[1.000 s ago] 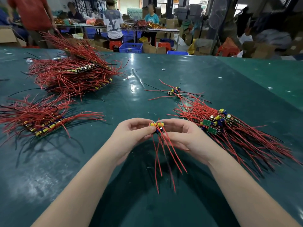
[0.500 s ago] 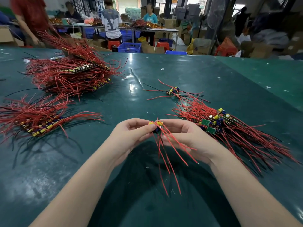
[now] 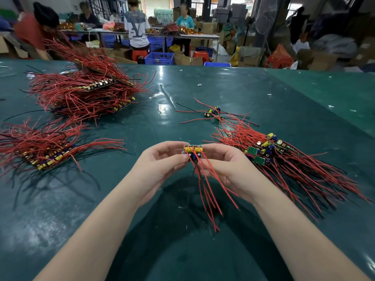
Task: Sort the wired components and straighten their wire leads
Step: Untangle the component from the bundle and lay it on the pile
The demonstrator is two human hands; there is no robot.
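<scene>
My left hand [image 3: 162, 165] and right hand [image 3: 225, 169] both pinch one small circuit board [image 3: 192, 152] above the table [image 3: 182, 88], fingers curled round it (red leads [image 3: 211, 197] hanging toward me).

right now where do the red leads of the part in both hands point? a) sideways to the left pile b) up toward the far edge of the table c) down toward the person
c: the left hand and right hand pinch the small component, and its red leads trail down toward the person.
</scene>
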